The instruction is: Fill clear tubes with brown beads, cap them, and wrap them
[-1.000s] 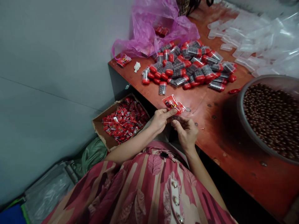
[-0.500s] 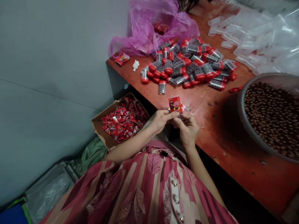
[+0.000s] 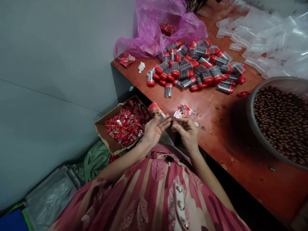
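Note:
A small red printed packet [image 3: 158,111], smeared by motion, tilts above my left hand [image 3: 153,131]. It seems to be held at the thumb, while the other fingers stretch to the right. My right hand [image 3: 189,133] is at the table's front edge with thumb and fingertips pinched together; whatever they hold is hidden. Just beyond the right fingers, a few flat red printed pieces [image 3: 184,111] lie overlapping on the table. To the left and below the table top, an open cardboard box [image 3: 102,131] holds many similar red packets [image 3: 127,123].
Red-capped clear tubes with dark balls [image 3: 192,65] are heaped on the red table [image 3: 240,179]. Behind them is a pink plastic bag [image 3: 149,19]. A tub [image 3: 252,112] of brown balls [image 3: 284,122] stands right, below clear empty tubes [image 3: 264,38]. A grey wall [image 3: 60,48] borders the left.
My left hand has moved left, away from the right, taking the red packet towards the cardboard box. The flat red pieces behind are now uncovered. My right hand has barely shifted.

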The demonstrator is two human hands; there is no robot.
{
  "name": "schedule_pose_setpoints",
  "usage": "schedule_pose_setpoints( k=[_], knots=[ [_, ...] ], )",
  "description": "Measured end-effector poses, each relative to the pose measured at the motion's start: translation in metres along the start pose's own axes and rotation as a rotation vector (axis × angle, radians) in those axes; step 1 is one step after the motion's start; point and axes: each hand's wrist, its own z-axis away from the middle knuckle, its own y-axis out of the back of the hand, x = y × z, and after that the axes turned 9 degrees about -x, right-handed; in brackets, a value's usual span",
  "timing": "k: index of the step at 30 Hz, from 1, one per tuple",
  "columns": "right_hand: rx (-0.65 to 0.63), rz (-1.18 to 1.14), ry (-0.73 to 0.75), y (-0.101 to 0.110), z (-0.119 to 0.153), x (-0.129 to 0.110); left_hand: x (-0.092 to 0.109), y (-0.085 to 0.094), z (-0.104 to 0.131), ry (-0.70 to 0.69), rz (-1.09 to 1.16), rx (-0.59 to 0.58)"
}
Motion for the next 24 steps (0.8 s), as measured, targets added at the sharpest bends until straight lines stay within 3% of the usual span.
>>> schedule_pose_setpoints(
  k=[2,4,7,10,14,18,24],
  knots=[
    [0.039,0.027,0.005,0.006,-0.001,-0.001,0.005,0.011,0.003,-0.041,0.027,0.108],
    [0.109,0.068,0.020,0.016,-0.001,-0.003,0.007,0.014,0.002,-0.020,-0.083,0.141],
    [0.192,0.113,0.032,0.030,-0.002,-0.006,0.002,0.003,-0.012,-0.094,-0.536,-0.024],
    [0.212,0.136,0.040,0.036,-0.002,-0.009,-0.005,-0.015,-0.041,-0.345,-1.015,-0.247],
    [0.210,0.170,0.019,0.036,-0.001,-0.011,-0.018,-0.025,-0.074,-0.469,-1.408,-0.329],
    [0.208,0.185,0.004,0.039,-0.005,-0.008,-0.025,-0.022,-0.083,-0.512,-1.506,-0.292],
    [0.291,0.231,0.097,0.043,-0.029,-0.003,-0.026,-0.028,-0.075,-0.528,-1.354,-0.275]
  ],
)
